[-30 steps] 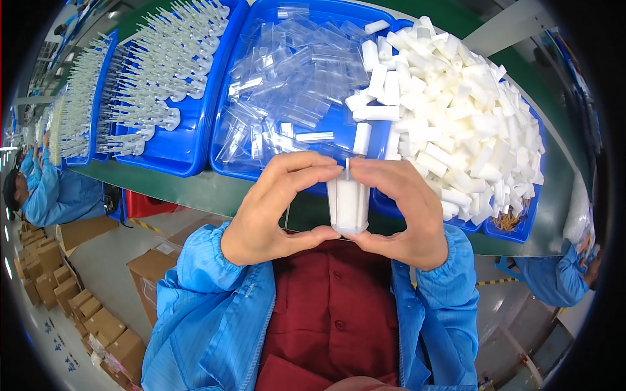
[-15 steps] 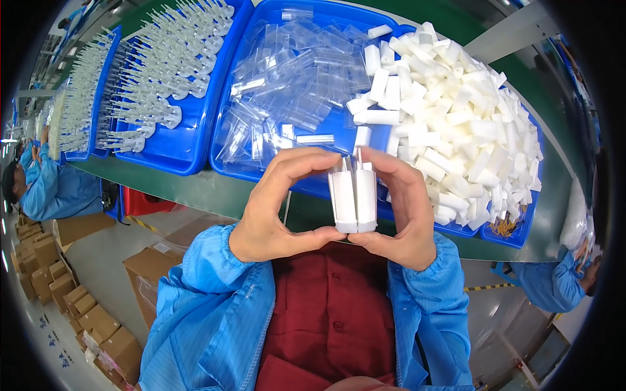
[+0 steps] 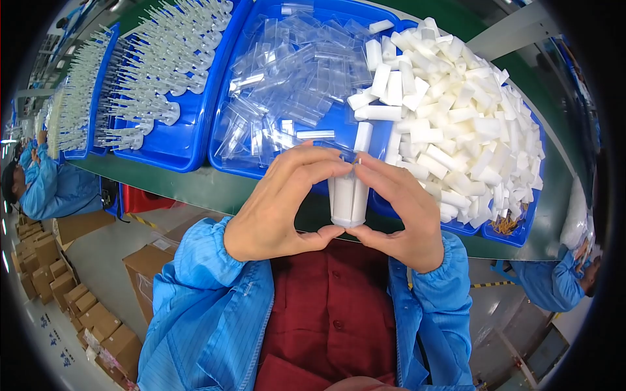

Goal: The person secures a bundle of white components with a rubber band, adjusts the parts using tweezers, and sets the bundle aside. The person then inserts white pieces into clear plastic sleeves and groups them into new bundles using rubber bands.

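Observation:
In front of my chest, my left hand (image 3: pixel 266 207) and my right hand (image 3: pixel 412 212) grip a white, round-sided pair of foam pieces (image 3: pixel 347 201) between them. The pieces stand upright, side by side, with a thin seam down the middle. Clear plastic film shows around them. My fingertips press at the top and both thumbs at the bottom. Just beyond my hands, a blue tray (image 3: pixel 336 120) holds a pile of clear plastic sleeves (image 3: pixel 287 78). To its right is a heap of white foam blocks (image 3: pixel 466 124).
At left, blue trays (image 3: pixel 176 140) carry rows of pale, thin-stemmed parts (image 3: pixel 166 55). Thin brown pieces (image 3: pixel 505 225) lie in a tray corner at right. Cardboard boxes (image 3: pixel 98 322) line the floor at left. People in blue work at left (image 3: pixel 62 182) and right (image 3: pixel 548 280).
The two foam pieces, slightly apart at the top before, are now pressed together. My fingers have closed in over their upper ends.

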Demonstrator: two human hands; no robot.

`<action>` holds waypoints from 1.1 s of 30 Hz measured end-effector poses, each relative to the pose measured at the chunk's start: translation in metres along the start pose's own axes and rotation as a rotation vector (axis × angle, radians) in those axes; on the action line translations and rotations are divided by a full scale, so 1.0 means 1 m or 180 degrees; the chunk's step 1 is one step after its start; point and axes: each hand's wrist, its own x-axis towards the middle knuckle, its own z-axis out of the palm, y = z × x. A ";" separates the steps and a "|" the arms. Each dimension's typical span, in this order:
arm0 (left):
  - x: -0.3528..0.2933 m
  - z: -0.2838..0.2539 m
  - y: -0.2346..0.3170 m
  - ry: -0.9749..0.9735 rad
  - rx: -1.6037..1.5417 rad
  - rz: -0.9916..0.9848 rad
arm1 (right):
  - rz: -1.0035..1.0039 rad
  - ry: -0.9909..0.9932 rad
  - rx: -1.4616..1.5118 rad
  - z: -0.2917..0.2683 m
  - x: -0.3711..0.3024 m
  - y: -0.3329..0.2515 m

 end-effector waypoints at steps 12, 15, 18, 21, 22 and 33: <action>0.000 0.001 0.004 0.0253 0.0035 -0.0028 | 0.0319 0.0120 0.0723 0.003 -0.002 0.005; -0.004 0.002 0.000 0.0290 -0.0263 -0.0254 | 0.0390 0.0394 0.1638 0.010 -0.005 0.007; -0.006 0.003 -0.003 0.0189 -0.0277 -0.0186 | 0.0371 0.0252 0.1523 0.012 -0.007 0.010; -0.005 0.001 -0.002 0.0332 -0.0189 -0.0124 | 0.0282 0.0047 0.0778 0.002 -0.001 0.005; -0.005 -0.001 -0.002 0.0254 -0.0130 -0.0125 | 0.0205 -0.0063 0.0334 -0.001 0.002 0.003; -0.007 0.000 -0.002 -0.0181 0.0015 0.0094 | 0.0166 -0.0032 0.0263 0.000 -0.001 0.002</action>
